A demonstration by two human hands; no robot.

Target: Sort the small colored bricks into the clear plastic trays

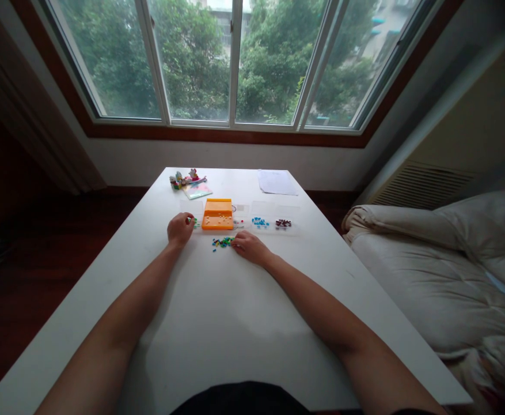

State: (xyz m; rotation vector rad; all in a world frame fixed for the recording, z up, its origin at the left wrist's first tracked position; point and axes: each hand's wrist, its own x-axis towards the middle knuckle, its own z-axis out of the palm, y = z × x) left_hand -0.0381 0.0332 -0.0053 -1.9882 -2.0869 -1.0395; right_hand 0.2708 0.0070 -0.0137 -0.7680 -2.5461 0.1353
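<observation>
My left hand (pixel 180 228) rests curled on the white table (pixel 217 323), pinching a tiny green piece next to the orange tray (pixel 217 214). On the other side, my right hand (pixel 247 246) lies with its fingers drawn together, their tips touching a small heap of mixed coloured pieces (pixel 221 242) in front of the tray. Clear compartments right of the tray hold blue pieces (pixel 259 221) and dark red pieces (pixel 283 222).
At the table's far left stand small toy figures (pixel 185 178) and a coloured card (pixel 197 191). A sheet of paper (pixel 277 181) lies far right. A padded white cushion (pixel 442 271) flanks the table's right side. Windows fill the far wall.
</observation>
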